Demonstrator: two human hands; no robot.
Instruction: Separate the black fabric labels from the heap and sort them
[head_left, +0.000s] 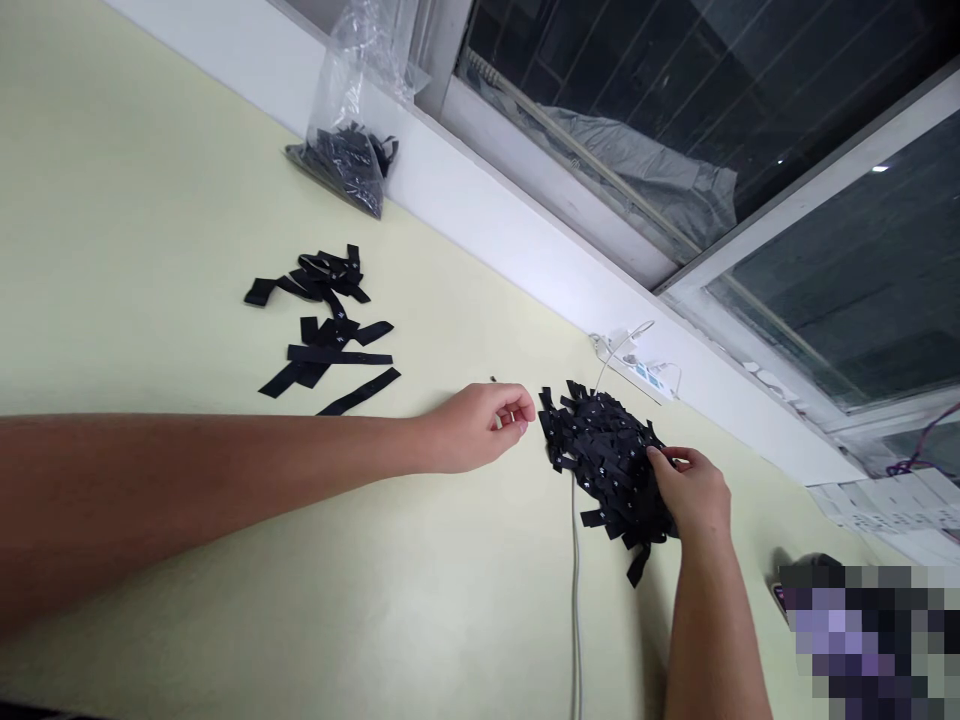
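Observation:
A large heap of black fabric strips (611,460), many with small white marks, lies on the pale yellow-green table (300,570). My right hand (686,485) is at the heap's right side, thumb and fingers closed at the strips; what lies between the fingertips is too small to make out. Just left of the heap, my left hand (487,425) hovers with its fingers curled and thumb near them, a small gap between the tips. Nothing shows in it. Several loose black strips (330,340) are scattered farther left, beyond my left forearm.
A clear plastic bag (345,150) with black strips stands against the white ledge. A grey cable (576,600) runs under the heap and down the table. Behind the heap is a power strip (645,375). A blurred, pixelated area with purple (847,640) is at lower right.

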